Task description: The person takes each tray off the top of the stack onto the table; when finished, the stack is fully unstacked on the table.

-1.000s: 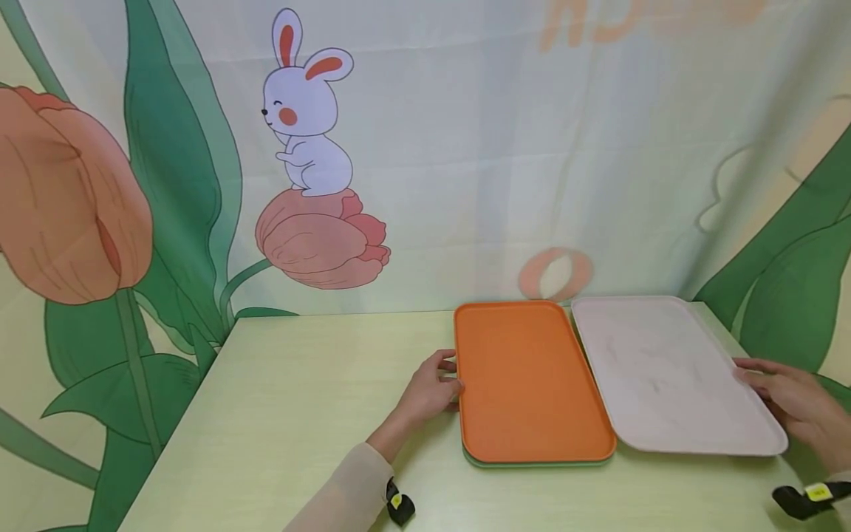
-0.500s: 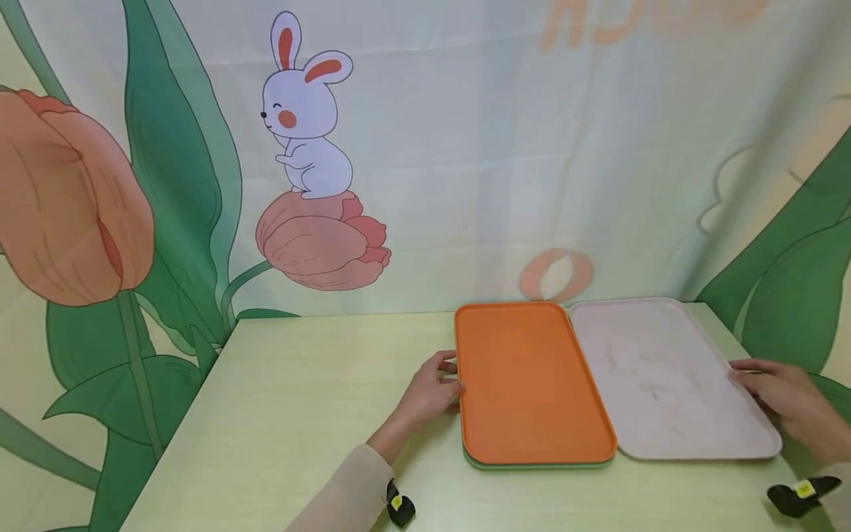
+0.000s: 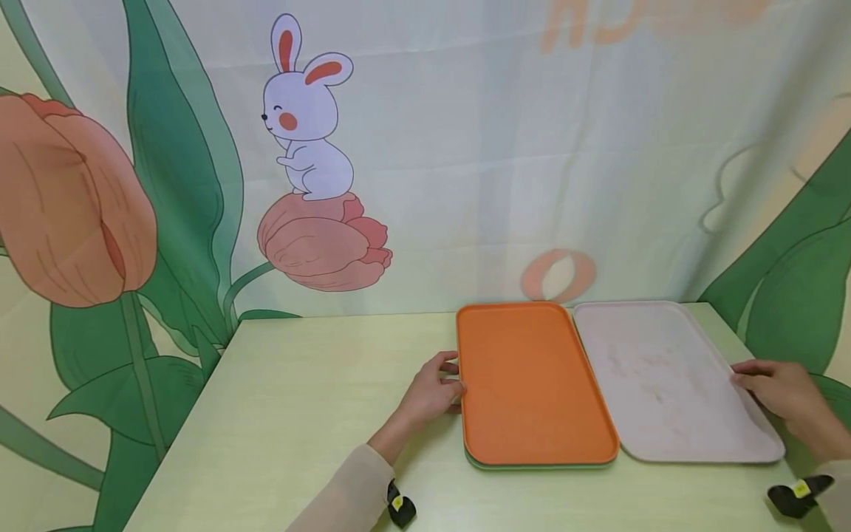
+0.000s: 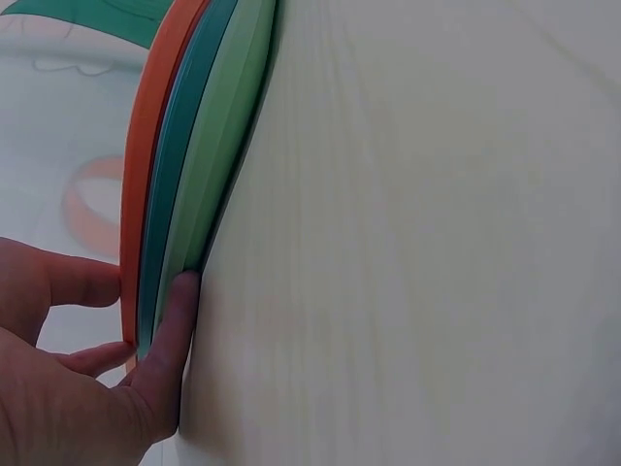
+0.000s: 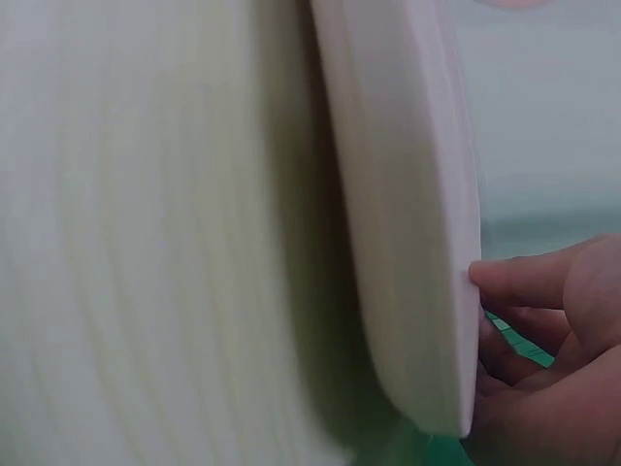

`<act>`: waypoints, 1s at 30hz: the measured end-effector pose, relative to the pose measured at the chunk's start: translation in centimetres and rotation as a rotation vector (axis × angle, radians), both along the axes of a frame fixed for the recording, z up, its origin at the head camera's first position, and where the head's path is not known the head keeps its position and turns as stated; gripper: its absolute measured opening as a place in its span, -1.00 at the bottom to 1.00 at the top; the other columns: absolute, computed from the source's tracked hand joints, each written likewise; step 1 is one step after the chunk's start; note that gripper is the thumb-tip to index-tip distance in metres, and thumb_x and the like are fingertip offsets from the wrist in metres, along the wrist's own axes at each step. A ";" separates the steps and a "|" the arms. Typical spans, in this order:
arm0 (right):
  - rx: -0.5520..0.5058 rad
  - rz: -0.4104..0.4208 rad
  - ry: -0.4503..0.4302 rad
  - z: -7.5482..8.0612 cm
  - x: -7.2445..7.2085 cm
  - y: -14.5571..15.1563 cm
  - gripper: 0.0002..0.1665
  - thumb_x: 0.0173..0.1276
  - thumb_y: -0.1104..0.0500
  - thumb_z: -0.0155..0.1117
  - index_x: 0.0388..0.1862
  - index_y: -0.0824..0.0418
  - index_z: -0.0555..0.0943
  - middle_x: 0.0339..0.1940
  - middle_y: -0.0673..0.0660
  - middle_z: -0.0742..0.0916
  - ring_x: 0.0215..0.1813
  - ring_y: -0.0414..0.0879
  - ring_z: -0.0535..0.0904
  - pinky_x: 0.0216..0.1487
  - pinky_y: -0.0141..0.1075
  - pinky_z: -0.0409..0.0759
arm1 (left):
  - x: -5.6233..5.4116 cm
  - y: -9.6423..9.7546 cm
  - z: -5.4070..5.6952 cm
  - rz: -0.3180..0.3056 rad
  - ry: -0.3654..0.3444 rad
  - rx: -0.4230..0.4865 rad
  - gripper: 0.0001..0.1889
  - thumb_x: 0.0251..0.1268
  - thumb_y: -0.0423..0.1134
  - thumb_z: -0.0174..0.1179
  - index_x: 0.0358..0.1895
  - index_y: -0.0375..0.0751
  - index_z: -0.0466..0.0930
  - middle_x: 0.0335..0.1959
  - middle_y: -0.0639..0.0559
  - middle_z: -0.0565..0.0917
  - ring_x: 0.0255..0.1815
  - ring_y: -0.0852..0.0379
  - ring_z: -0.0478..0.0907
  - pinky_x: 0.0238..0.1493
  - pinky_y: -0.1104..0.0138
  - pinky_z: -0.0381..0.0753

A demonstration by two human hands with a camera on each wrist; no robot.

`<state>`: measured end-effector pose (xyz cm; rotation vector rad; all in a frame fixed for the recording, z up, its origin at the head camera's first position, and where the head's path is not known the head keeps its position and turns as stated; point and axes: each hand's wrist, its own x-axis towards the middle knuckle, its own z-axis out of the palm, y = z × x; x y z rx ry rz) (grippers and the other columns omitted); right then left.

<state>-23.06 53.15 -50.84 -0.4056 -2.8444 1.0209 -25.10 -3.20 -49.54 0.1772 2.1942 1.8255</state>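
An orange tray [image 3: 532, 384] tops a neat stack; its side in the left wrist view shows a teal tray [image 4: 184, 116] and a light green tray [image 4: 221, 146] beneath. My left hand [image 3: 431, 386] rests its spread fingertips against the stack's left side, one at the orange rim and one low beside the light green tray. Right next to the stack lies a pale pink tray [image 3: 671, 384] with faint smudges. My right hand [image 3: 787, 395] pinches that tray's right rim, some of its fingers partly hidden behind the edge in the right wrist view.
Both trays' far ends lie near the back edge of the pale wood-grain table [image 3: 319, 399]. Behind it hangs a cloth [image 3: 452, 148] printed with a rabbit, tulips and leaves. A black band [image 3: 401, 504] sits at the left wrist.
The pale pink tray has come down flatter, its near edge lower in view, with my right hand still on its rim. My left hand has stayed at the stack.
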 end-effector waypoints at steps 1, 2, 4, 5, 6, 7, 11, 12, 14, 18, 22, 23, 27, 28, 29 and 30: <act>0.012 0.002 0.010 0.0 0.0 0.0 -0.58 0.58 0.26 0.19 0.13 0.67 0.59 0.08 0.64 0.62 -0.17 0.00 0.57 -0.43 -0.42 0.53 | 0.0 0.0 0.0 0.000 0.000 0.001 -0.32 0.38 -0.51 0.22 0.56 -0.27 0.33 0.26 -0.25 0.50 0.09 -0.07 0.65 -0.20 0.03 0.83; 0.019 0.004 0.017 0.0 0.0 0.0 -0.59 0.56 0.27 0.20 0.12 0.66 0.59 0.07 0.64 0.63 -0.18 -0.04 0.57 -0.43 -0.42 0.53 | 0.0 0.0 0.0 0.001 -0.001 0.001 -0.32 0.38 -0.50 0.22 0.56 -0.27 0.33 0.26 -0.25 0.50 0.09 -0.06 0.65 -0.20 0.03 0.83; 0.028 0.008 0.025 -0.1 0.0 0.1 -0.60 0.55 0.28 0.20 0.11 0.66 0.60 0.07 0.64 0.63 -0.16 0.03 0.58 -0.42 -0.42 0.52 | 0.0 -0.1 0.0 0.000 -0.001 0.005 -0.32 0.38 -0.50 0.22 0.57 -0.27 0.33 0.26 -0.25 0.50 0.09 -0.06 0.65 -0.21 0.03 0.83; 0.033 0.008 0.030 -0.1 0.0 0.1 -0.60 0.54 0.28 0.20 0.10 0.66 0.61 0.07 0.64 0.64 -0.15 0.07 0.59 -0.41 -0.41 0.52 | 0.0 -0.1 0.0 -0.001 0.000 0.008 -0.32 0.39 -0.50 0.23 0.57 -0.27 0.32 0.26 -0.25 0.49 0.09 -0.06 0.65 -0.21 0.03 0.83; 0.043 0.008 0.036 -0.1 0.0 0.1 -0.61 0.53 0.28 0.20 0.09 0.65 0.61 0.07 0.64 0.64 -0.14 0.13 0.60 -0.39 -0.39 0.51 | 0.0 -0.1 0.0 -0.002 0.000 0.010 -0.32 0.39 -0.50 0.23 0.57 -0.27 0.32 0.26 -0.24 0.49 0.09 -0.06 0.65 -0.21 0.03 0.83; 0.045 0.010 0.039 -0.1 0.0 0.1 -0.61 0.53 0.28 0.21 0.08 0.65 0.62 0.06 0.65 0.63 -0.12 0.22 0.61 -0.36 -0.35 0.51 | 0.0 -0.1 0.0 -0.003 -0.001 0.012 -0.32 0.39 -0.49 0.23 0.57 -0.26 0.32 0.26 -0.24 0.49 0.09 -0.06 0.65 -0.21 0.03 0.83; 0.062 0.002 0.046 -0.1 0.1 0.1 -0.62 0.52 0.28 0.20 0.06 0.64 0.62 0.08 0.66 0.63 0.03 0.49 0.56 -0.23 -0.21 0.48 | 0.0 -0.2 0.0 -0.006 0.002 0.014 -0.31 0.39 -0.48 0.24 0.58 -0.26 0.32 0.27 -0.24 0.48 0.10 -0.06 0.64 -0.22 0.04 0.84; 0.066 0.002 0.047 -0.1 0.1 0.1 -0.62 0.53 0.28 0.20 0.05 0.64 0.62 0.08 0.67 0.63 0.05 0.52 0.54 -0.21 -0.18 0.47 | 0.0 -0.2 0.0 -0.005 0.002 0.013 -0.31 0.39 -0.48 0.24 0.58 -0.26 0.32 0.26 -0.24 0.48 0.10 -0.06 0.64 -0.21 0.04 0.84; 0.072 -0.001 0.045 -0.1 0.1 0.1 -0.62 0.53 0.28 0.19 0.06 0.64 0.62 0.09 0.67 0.62 0.07 0.53 0.53 -0.19 -0.14 0.48 | 0.0 -0.2 -0.1 -0.004 0.003 0.014 -0.31 0.39 -0.48 0.25 0.57 -0.26 0.32 0.26 -0.24 0.48 0.10 -0.05 0.64 -0.22 0.05 0.84; 0.086 -0.003 0.035 -0.1 0.0 0.1 -0.63 0.53 0.28 0.19 0.04 0.63 0.62 0.08 0.67 0.62 0.06 0.54 0.53 -0.19 -0.11 0.49 | -0.1 -0.3 -0.2 -0.003 0.003 0.012 -0.31 0.38 -0.48 0.25 0.57 -0.27 0.33 0.25 -0.23 0.49 0.09 -0.05 0.64 -0.22 0.08 0.84; 0.114 -0.008 0.028 0.1 0.0 0.1 -0.64 0.52 0.28 0.20 0.03 0.62 0.63 0.06 0.66 0.62 0.03 0.53 0.53 -0.20 -0.04 0.52 | -0.2 -0.3 -0.4 -0.003 -0.002 0.013 -0.32 0.38 -0.48 0.24 0.57 -0.27 0.33 0.25 -0.23 0.49 0.08 -0.04 0.64 -0.21 0.09 0.84; 0.123 -0.009 0.029 0.1 0.0 0.0 -0.65 0.52 0.28 0.19 0.03 0.61 0.63 0.06 0.66 0.62 0.03 0.53 0.54 -0.20 -0.04 0.52 | -0.2 -0.3 -0.4 -0.003 -0.004 0.012 -0.32 0.39 -0.48 0.24 0.57 -0.27 0.33 0.25 -0.23 0.49 0.08 -0.04 0.64 -0.21 0.09 0.84; 0.148 0.002 0.029 0.5 0.2 -0.1 -0.65 0.52 0.26 0.22 0.01 0.59 0.65 0.03 0.65 0.63 -0.01 0.51 0.55 -0.21 -0.02 0.49 | -0.3 -0.3 -0.4 -0.006 -0.004 0.019 -0.33 0.40 -0.48 0.23 0.57 -0.29 0.31 0.25 -0.24 0.49 0.07 -0.04 0.65 -0.20 0.08 0.84; 0.153 0.003 0.030 0.6 0.2 -0.1 -0.65 0.52 0.25 0.22 0.00 0.58 0.65 0.02 0.65 0.63 -0.03 0.50 0.55 -0.21 -0.03 0.49 | -0.3 -0.3 -0.4 -0.007 -0.004 0.021 -0.33 0.40 -0.48 0.23 0.57 -0.29 0.31 0.26 -0.23 0.49 0.07 -0.04 0.65 -0.20 0.08 0.84; 0.157 0.003 0.031 0.6 0.2 -0.1 -0.65 0.51 0.25 0.23 -0.01 0.58 0.66 0.01 0.64 0.64 -0.04 0.49 0.55 -0.23 -0.06 0.47 | -0.3 -0.3 -0.5 -0.008 -0.004 0.020 -0.33 0.41 -0.48 0.22 0.57 -0.28 0.31 0.26 -0.23 0.50 0.07 -0.04 0.65 -0.20 0.08 0.84; 0.162 0.003 0.035 0.7 0.2 -0.2 -0.66 0.51 0.25 0.24 -0.02 0.58 0.66 -0.01 0.63 0.64 -0.05 0.48 0.56 -0.23 -0.07 0.47 | -0.3 -0.3 -0.5 -0.009 -0.004 0.020 -0.33 0.41 -0.48 0.22 0.57 -0.28 0.31 0.26 -0.23 0.50 0.07 -0.03 0.65 -0.20 0.08 0.84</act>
